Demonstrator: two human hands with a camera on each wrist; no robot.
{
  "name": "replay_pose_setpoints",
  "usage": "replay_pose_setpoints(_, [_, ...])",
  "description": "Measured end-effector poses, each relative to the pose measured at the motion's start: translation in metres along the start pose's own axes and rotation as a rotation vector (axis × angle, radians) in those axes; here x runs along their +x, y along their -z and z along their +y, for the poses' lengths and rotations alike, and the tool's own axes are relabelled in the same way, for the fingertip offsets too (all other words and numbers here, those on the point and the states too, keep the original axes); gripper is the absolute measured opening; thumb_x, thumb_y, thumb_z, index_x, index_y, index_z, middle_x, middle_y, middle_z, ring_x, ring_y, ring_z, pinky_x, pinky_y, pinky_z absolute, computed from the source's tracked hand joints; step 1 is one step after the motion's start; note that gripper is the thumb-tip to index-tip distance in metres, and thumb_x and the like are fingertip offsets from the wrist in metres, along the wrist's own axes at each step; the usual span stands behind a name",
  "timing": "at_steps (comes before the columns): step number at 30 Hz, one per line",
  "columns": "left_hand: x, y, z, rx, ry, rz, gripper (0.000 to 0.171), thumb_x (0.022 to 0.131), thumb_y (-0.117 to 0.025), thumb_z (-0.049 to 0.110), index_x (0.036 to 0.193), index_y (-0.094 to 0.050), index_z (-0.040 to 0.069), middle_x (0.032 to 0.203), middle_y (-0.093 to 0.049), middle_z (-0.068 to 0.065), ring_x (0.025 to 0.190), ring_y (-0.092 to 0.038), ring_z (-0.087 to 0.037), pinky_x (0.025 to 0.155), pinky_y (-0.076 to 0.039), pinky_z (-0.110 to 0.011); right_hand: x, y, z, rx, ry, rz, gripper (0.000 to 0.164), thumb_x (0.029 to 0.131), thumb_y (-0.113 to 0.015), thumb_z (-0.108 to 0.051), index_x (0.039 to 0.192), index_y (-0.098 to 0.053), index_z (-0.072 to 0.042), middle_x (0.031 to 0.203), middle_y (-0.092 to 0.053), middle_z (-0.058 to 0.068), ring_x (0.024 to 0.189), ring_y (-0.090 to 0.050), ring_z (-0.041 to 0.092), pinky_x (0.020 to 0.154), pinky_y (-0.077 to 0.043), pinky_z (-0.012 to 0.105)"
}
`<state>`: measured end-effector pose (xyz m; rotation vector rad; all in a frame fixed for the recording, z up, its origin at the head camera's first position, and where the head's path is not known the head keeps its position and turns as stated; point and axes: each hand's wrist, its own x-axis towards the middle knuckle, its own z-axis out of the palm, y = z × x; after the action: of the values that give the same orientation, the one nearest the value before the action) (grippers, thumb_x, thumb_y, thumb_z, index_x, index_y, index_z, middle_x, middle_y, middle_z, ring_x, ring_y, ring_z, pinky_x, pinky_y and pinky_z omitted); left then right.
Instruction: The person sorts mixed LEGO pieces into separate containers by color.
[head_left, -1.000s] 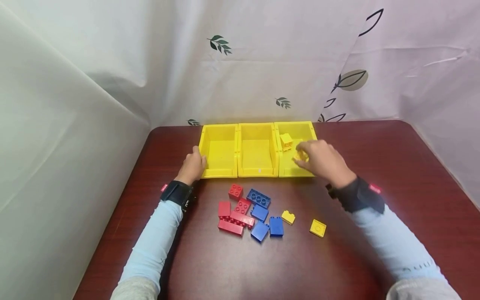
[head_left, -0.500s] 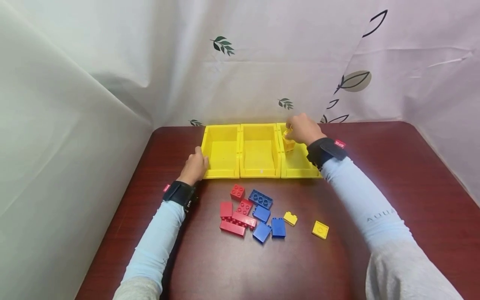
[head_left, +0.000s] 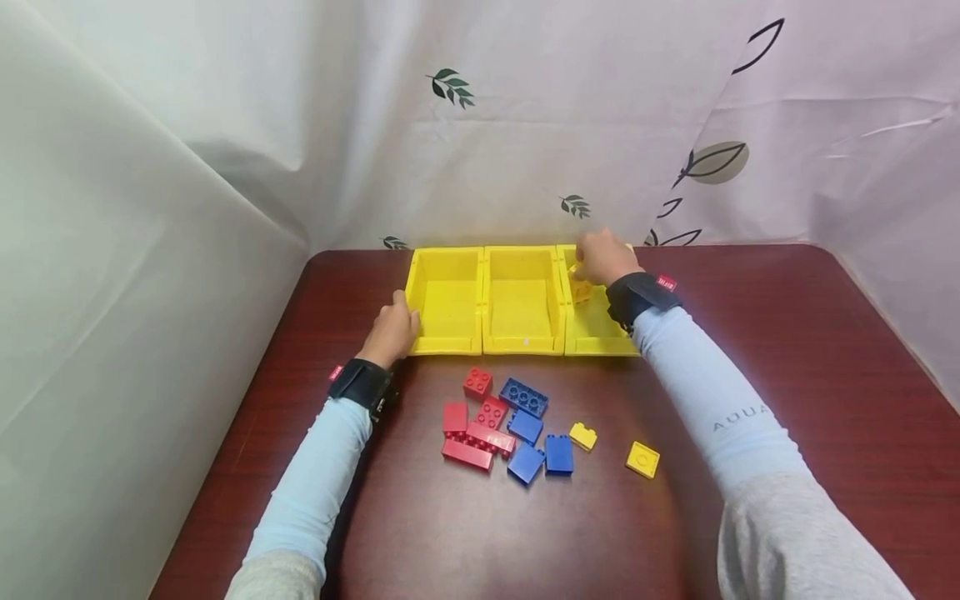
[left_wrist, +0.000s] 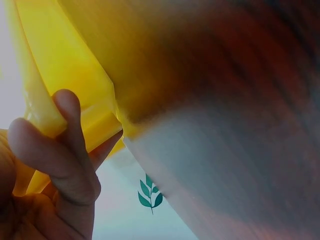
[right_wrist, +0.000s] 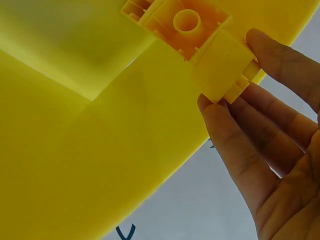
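The fingers and thumb of my right hand pinch a yellow brick; it juts past my fingertips, hollow underside showing, in the right-hand bin. My left hand curls round the rim of the left-hand bin. Nearer me, red bricks, blue bricks and two small yellow pieces lie on the surface.

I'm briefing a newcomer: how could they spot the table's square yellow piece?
On the table, find the yellow bins. In front, right of the blue bricks, lie two yellow pieces. The square piece is the rightmost, with a ring on it.
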<state>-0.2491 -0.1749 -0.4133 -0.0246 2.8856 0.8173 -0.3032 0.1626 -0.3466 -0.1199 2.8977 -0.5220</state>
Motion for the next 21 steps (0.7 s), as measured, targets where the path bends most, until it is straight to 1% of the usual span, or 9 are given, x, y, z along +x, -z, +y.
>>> replay_pose_setpoints(5, [-0.0001, 0.0003, 0.0016, 0.007, 0.005, 0.007, 0.038, 0.103, -0.041, 0.022, 0.132, -0.032, 0.000, 0.094, -0.053, -0.021, 0.080, -0.060, -0.034, 0.072, -0.051, -0.039, 0.0001, -0.0006, 0.0015, -0.005, 0.004, 0.009, 0.037, 0.086, -0.073, -0.010, 0.119, -0.064, 0.004, 0.114, -0.065, 0.023, 0.093, -0.060, 0.034, 0.088, -0.053, 0.046])
replay_pose_setpoints(10, [-0.0003, 0.0009, 0.0025, 0.010, 0.015, 0.001, 0.039, 0.103, -0.040, 0.022, 0.134, -0.031, -0.001, 0.095, -0.053, -0.022, 0.081, -0.059, -0.034, 0.073, -0.051, -0.039, -0.0028, -0.0009, -0.0004, -0.026, 0.011, 0.025, 0.034, 0.087, -0.073, -0.010, 0.116, -0.065, 0.004, 0.109, -0.066, 0.022, 0.089, -0.060, 0.033, 0.085, -0.053, 0.045])
replay_pose_setpoints(15, [-0.0005, 0.0020, 0.0028, -0.001, 0.022, -0.009, 0.039, 0.103, -0.040, 0.023, 0.134, -0.030, 0.000, 0.095, -0.053, -0.021, 0.080, -0.059, -0.034, 0.074, -0.051, -0.039, -0.0051, -0.0010, -0.0018, -0.036, 0.017, 0.039, 0.034, 0.087, -0.073, -0.011, 0.117, -0.065, 0.004, 0.108, -0.067, 0.022, 0.087, -0.060, 0.033, 0.085, -0.054, 0.045])
replay_pose_setpoints(18, [-0.0006, 0.0019, 0.0027, 0.000, 0.021, -0.012, 0.039, 0.104, -0.040, 0.023, 0.134, -0.031, 0.001, 0.095, -0.052, -0.020, 0.080, -0.059, -0.033, 0.074, -0.051, -0.039, -0.0054, -0.0015, -0.0014, -0.034, 0.016, 0.036, 0.036, 0.087, -0.073, -0.011, 0.119, -0.065, 0.004, 0.110, -0.066, 0.023, 0.088, -0.060, 0.033, 0.087, -0.054, 0.046])
replay_pose_setpoints(21, [-0.0008, 0.0009, 0.0024, 0.001, 0.024, -0.012, 0.039, 0.104, -0.040, 0.024, 0.134, -0.031, 0.001, 0.095, -0.052, -0.020, 0.080, -0.059, -0.033, 0.073, -0.051, -0.038, -0.0059, -0.0016, -0.0011, -0.039, 0.010, 0.023, 0.041, 0.088, -0.072, -0.012, 0.124, -0.062, 0.004, 0.118, -0.064, 0.023, 0.094, -0.061, 0.035, 0.092, -0.052, 0.047])
